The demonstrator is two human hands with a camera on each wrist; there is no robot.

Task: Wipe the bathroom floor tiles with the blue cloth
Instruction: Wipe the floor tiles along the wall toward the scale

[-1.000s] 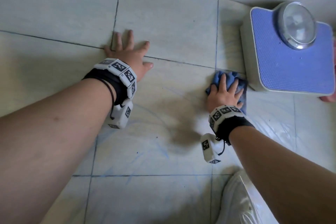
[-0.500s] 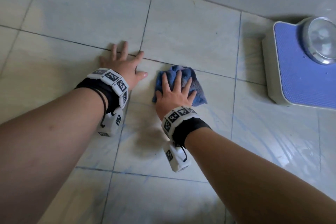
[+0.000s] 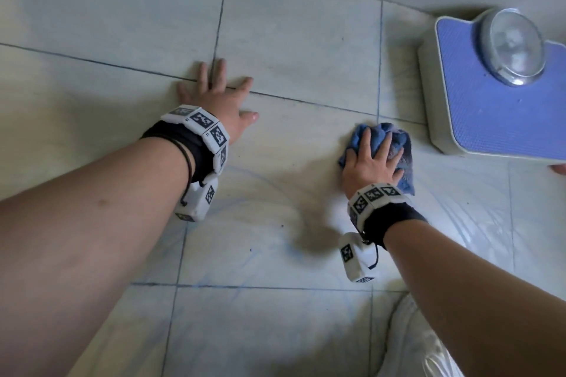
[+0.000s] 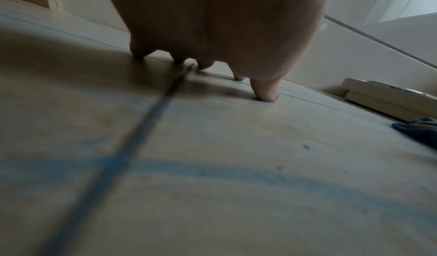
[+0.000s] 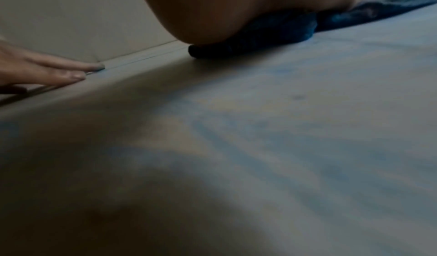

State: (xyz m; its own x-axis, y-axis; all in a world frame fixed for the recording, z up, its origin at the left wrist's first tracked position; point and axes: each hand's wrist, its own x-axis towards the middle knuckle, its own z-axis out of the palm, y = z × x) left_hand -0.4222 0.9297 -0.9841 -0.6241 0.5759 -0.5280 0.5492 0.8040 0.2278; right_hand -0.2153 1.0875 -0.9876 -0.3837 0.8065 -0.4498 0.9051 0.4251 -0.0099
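The blue cloth (image 3: 395, 144) lies bunched on the floor tiles (image 3: 291, 49), just left of the bathroom scale (image 3: 496, 95) and near its lower left corner. The right hand (image 3: 369, 162) rests flat on top of it, fingers spread and pressing down — its grip is open-palmed, not pinching the fabric. Further left of the scale, well apart from the cloth, the left hand (image 3: 217, 98) is planted on bare tile across a grout line, fingers splayed, holding nothing.

Progress looks like midway: the tiles below and beside the scale shine wet and carry faint blue streaks, so that patch appears wiped, while the tiles above the left hand and toward the wall look dull and probably remain to do.

For room, the scale's edge blocks any stroke to the right — the tile beneath it cannot be reached unless it is shifted. Leftward and toward the wall the floor is open. A white shoe (image 3: 416, 343) sits below the scale, limiting pulls back toward the body.
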